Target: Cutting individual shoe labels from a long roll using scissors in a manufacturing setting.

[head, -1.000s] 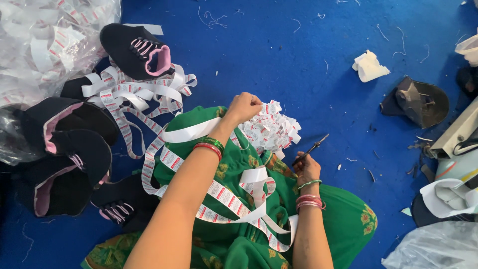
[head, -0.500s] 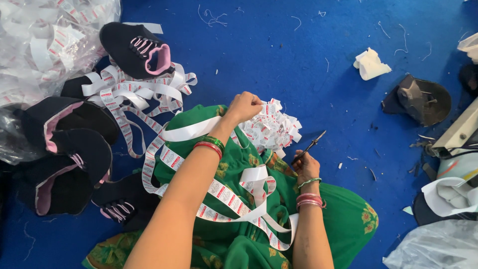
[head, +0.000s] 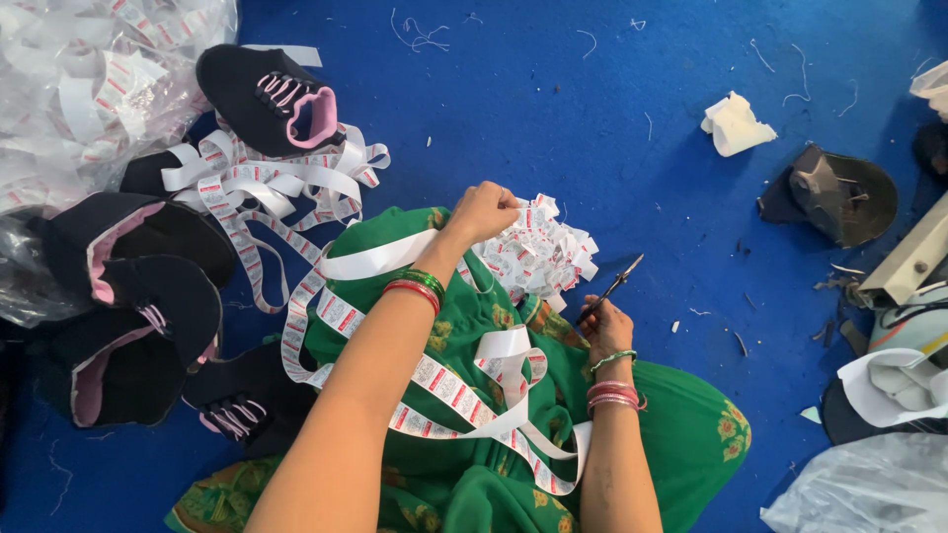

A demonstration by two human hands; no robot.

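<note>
The left hand (head: 481,212) is closed in a fist, pinching the white label ribbon (head: 434,380) at the near edge of the cut-label pile (head: 533,252) on the green-clad lap. The right hand (head: 604,324) grips small scissors (head: 612,287), blades nearly closed, just right of the pile. The ribbon loops loosely over the knees, so it may tangle and a cut could land crooked. Far left, a clear plastic bag (head: 89,79) holds more ribbon; black-and-pink shoes (head: 267,99) lie beside it.

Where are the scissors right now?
The scissors are in the right hand, right of centre in the head view, beside the pile of cut labels.
</note>
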